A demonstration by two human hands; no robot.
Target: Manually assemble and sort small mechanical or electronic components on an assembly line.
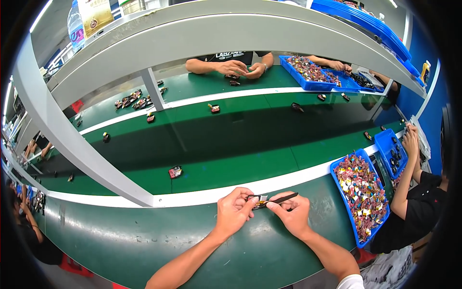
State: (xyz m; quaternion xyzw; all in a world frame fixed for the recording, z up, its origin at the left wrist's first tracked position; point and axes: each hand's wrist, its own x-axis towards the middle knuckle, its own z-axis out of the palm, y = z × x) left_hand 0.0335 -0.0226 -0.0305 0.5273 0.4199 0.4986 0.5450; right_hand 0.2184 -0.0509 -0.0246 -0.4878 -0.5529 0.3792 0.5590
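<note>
My left hand (pixel 234 213) pinches a small electronic assembly (pixel 263 198), a dark piece with a silver and yellowish part, above the near green worktop. A slim black tool (pixel 285 197), tweezer-like in shape, lies between the thumb and fingers of my right hand (pixel 292 215). Its narrow end reaches left to the assembly; the fingers partly hide where the two meet. Right of my hands stands a blue tray (pixel 356 234) heaped with small parts (pixel 361 192) with reddish wires and white, yellow and blue bits.
Beyond a white rail (pixel 202 197), a green conveyor belt (pixel 231 169) carries scattered small assemblies, one (pixel 175 172) fairly near. A grey post (pixel 86 139) rises at left. A co-worker's hands (pixel 240 69) work across the belt; another person's arm (pixel 405 178) is at right by a second blue tray (pixel 388 140).
</note>
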